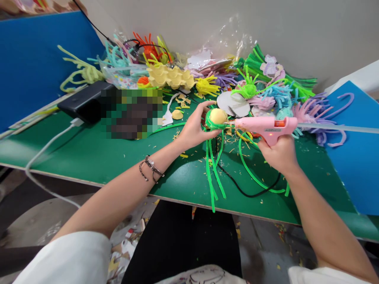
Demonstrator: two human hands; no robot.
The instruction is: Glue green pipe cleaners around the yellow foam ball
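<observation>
My left hand holds a yellow ball wrapped around its side with green fuzzy stems, whose loose ends hang down over the table. Gripped by its handle in my right hand is a pink glue gun, with a small orange light lit. The gun points left, and its nozzle tip is at the right side of the ball, touching or very close to the green wrap. A clear glue stick runs out of the gun's back end.
Behind my hands lie a white disc, a yellow egg-carton piece and piled fuzzy-stem figures. At the left are a black box with a white cable and a blurred-out patch. A black cord crosses the green table.
</observation>
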